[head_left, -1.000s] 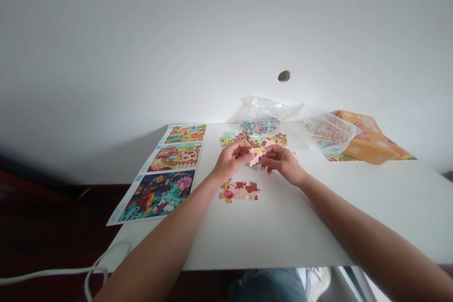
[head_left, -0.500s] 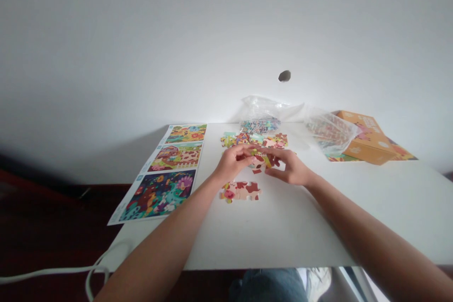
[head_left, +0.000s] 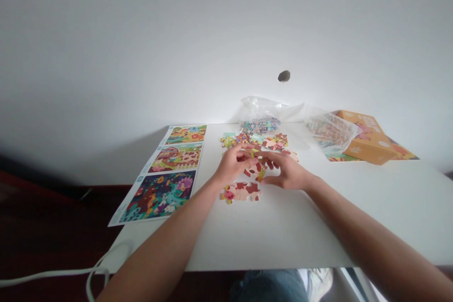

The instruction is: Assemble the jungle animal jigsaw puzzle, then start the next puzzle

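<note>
My left hand and my right hand meet over the middle of the white table, fingers curled toward each other. Between them is a cluster of jigsaw puzzle pieces with brown cow patches and some yellow-green, gripped from both sides. My fingers cover part of the cluster. Just below it lies a joined strip of pieces showing a cow's head and a spotted body. Behind my fingertips, more puzzle pieces form a colourful band, partly hidden by my hands.
A picture sheet with three scenes lies left. Clear plastic bags of pieces stand at the back by the wall. An orange box lies at the right on another printed sheet. A white cable hangs at the left corner.
The cluster between my hands has turned and come slightly nearer to the cow strip. My right hand has shifted a little left and toward me; the left has barely moved.
</note>
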The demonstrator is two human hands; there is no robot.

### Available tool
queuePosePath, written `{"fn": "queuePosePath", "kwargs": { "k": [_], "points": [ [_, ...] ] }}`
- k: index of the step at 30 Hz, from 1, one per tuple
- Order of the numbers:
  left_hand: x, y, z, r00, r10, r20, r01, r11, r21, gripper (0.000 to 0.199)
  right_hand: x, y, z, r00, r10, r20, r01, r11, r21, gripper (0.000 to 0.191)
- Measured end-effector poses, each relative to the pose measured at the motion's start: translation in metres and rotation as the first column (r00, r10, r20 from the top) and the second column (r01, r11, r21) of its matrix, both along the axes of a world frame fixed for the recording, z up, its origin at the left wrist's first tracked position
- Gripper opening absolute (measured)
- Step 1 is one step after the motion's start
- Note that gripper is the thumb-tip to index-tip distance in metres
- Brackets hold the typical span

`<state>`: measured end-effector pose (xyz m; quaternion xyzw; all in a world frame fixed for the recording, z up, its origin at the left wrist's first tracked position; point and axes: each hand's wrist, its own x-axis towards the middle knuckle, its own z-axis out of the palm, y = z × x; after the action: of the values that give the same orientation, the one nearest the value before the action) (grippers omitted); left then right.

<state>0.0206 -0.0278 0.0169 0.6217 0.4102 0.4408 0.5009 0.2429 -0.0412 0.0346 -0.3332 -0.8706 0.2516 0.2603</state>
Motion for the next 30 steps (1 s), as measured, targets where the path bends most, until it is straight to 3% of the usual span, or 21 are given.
{"fn": "queuePosePath", "kwargs": {
  "k": [6,9,11,14,17,19,21,24,27,30],
  "points": [
    [-0.001,-0.002,0.005,0.999,-0.034,0.038,0.035,0.999,-0.039,0.054,0.001,0.002,0.0,0.999,-0.043,-0.017,0.045,0.992,0.12,0.029],
    [-0.001,-0.002,0.006,0.998,-0.044,0.039,0.046,0.998,-0.042,0.045,0.002,0.003,-0.001,0.992,-0.12,-0.043,0.125,0.983,0.137,0.025],
    [0.0,-0.002,0.005,0.999,-0.031,0.011,0.031,0.999,-0.044,0.041,0.0,0.002,-0.002,0.985,-0.163,-0.059,0.166,0.984,0.058,0.027],
    [0.0,0.0,0.004,0.999,-0.028,-0.026,0.028,1.0,-0.008,0.034,-0.004,0.001,-0.005,0.97,-0.183,-0.16,0.149,0.967,-0.207,0.027],
    [-0.006,0.001,0.006,0.995,-0.057,-0.087,0.065,0.994,0.09,0.027,-0.003,0.003,-0.004,0.948,-0.166,-0.27,0.025,0.888,-0.459,0.04],
    [-0.013,0.002,0.009,0.969,-0.117,-0.217,0.16,0.969,0.19,0.02,0.002,0.005,-0.001,0.952,-0.141,-0.273,-0.038,0.827,-0.561,0.053],
    [-0.02,0.003,0.011,0.904,-0.176,-0.391,0.298,0.913,0.277,0.021,0.008,0.008,0.003,0.967,-0.096,-0.234,-0.075,0.775,-0.628,0.049],
    [-0.027,0.002,0.011,0.775,-0.18,-0.605,0.436,0.846,0.307,0.042,0.013,0.008,0.005,0.983,-0.028,-0.181,-0.109,0.704,-0.702,0.043],
    [-0.028,0.001,0.008,0.677,-0.158,-0.719,0.502,0.813,0.294,0.046,0.013,0.007,0.003,0.992,0.015,-0.129,-0.108,0.639,-0.762,0.042],
    [-0.028,0.002,0.006,0.64,-0.134,-0.757,0.514,0.807,0.292,0.037,0.011,0.005,0.0,0.996,0.039,-0.081,-0.088,0.6,-0.795,0.04]
  ]
}}
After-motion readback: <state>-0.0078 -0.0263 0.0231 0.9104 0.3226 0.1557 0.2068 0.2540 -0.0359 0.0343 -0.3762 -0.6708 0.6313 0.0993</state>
